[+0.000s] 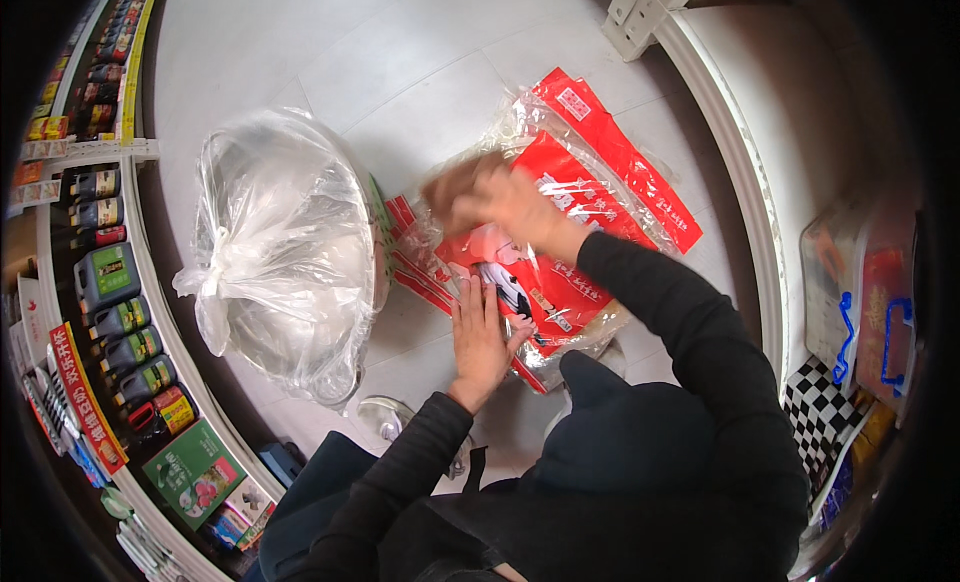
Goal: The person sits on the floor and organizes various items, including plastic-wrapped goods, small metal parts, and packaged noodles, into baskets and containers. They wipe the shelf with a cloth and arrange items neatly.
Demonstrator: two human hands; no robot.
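Note:
Red printed plastic packaging (577, 297) with a clear wrap lies on the floor in front of me. My left hand (480, 342) rests flat on its near left part, thumb spread from the fingers. Over its upper left part is my right hand (521, 210), blurred by motion. Beside those fingers is a brown patch (457, 188), also blurred; I cannot tell what it is or whether it is held. Another red printed piece (645, 180) lies along the far right side under clear film. To the left stands a large round bundle in a knotted clear plastic bag (292, 267).
Shelves on the left hold dark bottles and jugs (109, 274) and a green box (193, 473). A white shelf edge (739, 147) curves along the right. Clear bins with blue handles (844, 334) stand there. My shoe (386, 417) is near the bundle on the tiled floor (397, 49).

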